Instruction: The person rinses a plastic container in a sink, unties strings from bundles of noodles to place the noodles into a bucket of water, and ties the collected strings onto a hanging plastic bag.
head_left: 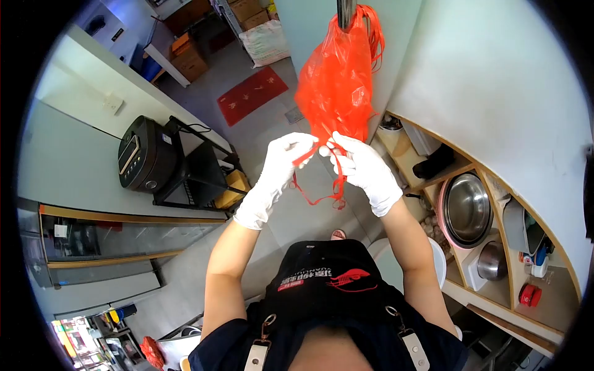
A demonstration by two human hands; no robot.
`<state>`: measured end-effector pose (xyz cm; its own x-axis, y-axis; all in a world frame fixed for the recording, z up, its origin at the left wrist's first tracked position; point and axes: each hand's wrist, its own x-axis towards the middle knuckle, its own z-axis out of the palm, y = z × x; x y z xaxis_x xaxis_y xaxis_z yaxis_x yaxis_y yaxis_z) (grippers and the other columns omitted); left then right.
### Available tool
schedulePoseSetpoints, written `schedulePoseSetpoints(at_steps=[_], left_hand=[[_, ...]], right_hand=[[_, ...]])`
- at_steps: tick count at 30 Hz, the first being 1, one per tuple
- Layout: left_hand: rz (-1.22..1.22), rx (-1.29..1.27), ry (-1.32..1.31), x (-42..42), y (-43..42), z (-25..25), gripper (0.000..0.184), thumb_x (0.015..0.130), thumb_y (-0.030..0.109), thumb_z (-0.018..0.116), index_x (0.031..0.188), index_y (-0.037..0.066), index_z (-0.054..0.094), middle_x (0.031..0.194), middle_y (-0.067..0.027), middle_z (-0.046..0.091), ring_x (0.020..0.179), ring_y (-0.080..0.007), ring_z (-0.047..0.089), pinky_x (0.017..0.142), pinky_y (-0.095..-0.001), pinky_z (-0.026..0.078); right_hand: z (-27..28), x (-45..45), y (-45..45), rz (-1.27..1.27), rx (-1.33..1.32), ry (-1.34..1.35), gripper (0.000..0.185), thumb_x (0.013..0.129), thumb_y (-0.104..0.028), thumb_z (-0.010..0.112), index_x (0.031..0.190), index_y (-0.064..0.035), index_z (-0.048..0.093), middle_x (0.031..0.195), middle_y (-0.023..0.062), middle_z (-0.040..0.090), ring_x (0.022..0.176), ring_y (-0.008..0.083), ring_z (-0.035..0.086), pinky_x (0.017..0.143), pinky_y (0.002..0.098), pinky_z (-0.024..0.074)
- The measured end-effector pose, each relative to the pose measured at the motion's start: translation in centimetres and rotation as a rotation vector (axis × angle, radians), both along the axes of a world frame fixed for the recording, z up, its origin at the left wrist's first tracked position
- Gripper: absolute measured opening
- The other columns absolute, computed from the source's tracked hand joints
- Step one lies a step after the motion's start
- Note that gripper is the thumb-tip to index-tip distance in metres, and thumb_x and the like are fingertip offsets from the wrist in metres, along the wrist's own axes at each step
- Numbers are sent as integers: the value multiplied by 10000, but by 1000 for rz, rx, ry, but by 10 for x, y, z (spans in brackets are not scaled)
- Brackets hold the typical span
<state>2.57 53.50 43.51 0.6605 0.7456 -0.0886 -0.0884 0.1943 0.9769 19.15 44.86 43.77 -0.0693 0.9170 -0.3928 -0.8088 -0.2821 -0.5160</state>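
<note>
Both hands wear white gloves and meet in front of a bundle of red plastic bags (339, 86), which hangs from a metal rod (346, 13). My left hand (289, 156) is closed, its fingers pinching a red plastic strip. Close beside it on the right, my right hand (357, 162) is closed on the red plastic too, at the lower end of the bundle. A thin red strip (318, 201) loops down below and between the hands. The exact grip of the fingertips is partly hidden by the gloves and the plastic.
A black rice cooker (147, 154) stands on a black rack (201, 167) at the left. Wooden shelves (473, 164) with metal bowls (468, 210) are at the right. A red mat (252, 94) lies on the floor ahead, near a white sack (265, 43).
</note>
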Motion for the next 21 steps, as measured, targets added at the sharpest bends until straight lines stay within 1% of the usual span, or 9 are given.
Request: schedulePoseSetpoints(at_steps=[3,7,8,11,12,15,16,20,21], left_hand=[[48,-139,-59,-1,8,-4,154,885,69,535,977,-24,617,678,-43,567,553,-98,459,517,-211,361],[39,-19,-82,-5,10,0,161,869,37,550,1005,-26,606,760,-78,615,641,-117,544,586,-228,432],[54,25,-56,-4,6,4,166,867,33,551,1013,-26,603,780,-84,623,660,-121,558,602,-230,444],[78,142,-33,-6,-5,15,220,852,11,569,1069,-23,579,852,-95,649,750,-125,604,699,-235,483],[116,194,-10,-5,-10,16,246,845,12,579,1089,-16,573,862,-92,653,760,-125,614,718,-234,491],[223,494,140,-7,-15,12,249,829,10,603,1077,-4,585,891,-93,664,785,-117,627,736,-234,501],[247,607,168,-7,-16,11,239,827,7,605,1065,-6,591,894,-93,666,785,-112,626,730,-233,502],[292,915,148,-8,-21,13,173,791,-8,634,963,4,621,857,-109,659,725,-159,628,649,-250,498],[284,1022,141,-10,-20,12,169,783,-10,641,951,8,624,852,-112,657,711,-173,628,638,-256,496]], right_hand=[[-18,15,-4,-67,-8,102,246,960,-255,426,910,-17,467,885,168,602,397,53,255,362,189,256],[-26,23,-6,-81,-15,155,362,938,-395,452,905,-35,459,638,16,463,403,48,241,371,189,217],[-20,23,-7,-137,-74,73,412,916,-448,472,932,-36,463,587,-35,349,412,41,238,377,193,192],[-8,18,-10,-219,26,-20,354,899,-377,549,944,-31,492,588,-50,348,420,36,237,380,198,188],[-7,17,-9,-202,110,-82,227,868,-226,615,944,-23,545,596,-62,380,433,19,267,385,190,199],[8,4,-15,-290,75,-415,115,823,-98,637,902,-27,593,612,-64,416,439,2,273,384,181,191],[15,3,-16,-286,81,-473,121,809,-77,646,909,-15,619,662,-48,501,513,0,393,439,170,294],[39,-6,-14,-182,183,-766,169,807,-84,645,935,26,627,825,7,620,785,56,537,697,206,427],[38,-7,-12,-174,234,-787,168,806,-83,644,932,27,627,825,9,622,775,54,534,689,206,427]])
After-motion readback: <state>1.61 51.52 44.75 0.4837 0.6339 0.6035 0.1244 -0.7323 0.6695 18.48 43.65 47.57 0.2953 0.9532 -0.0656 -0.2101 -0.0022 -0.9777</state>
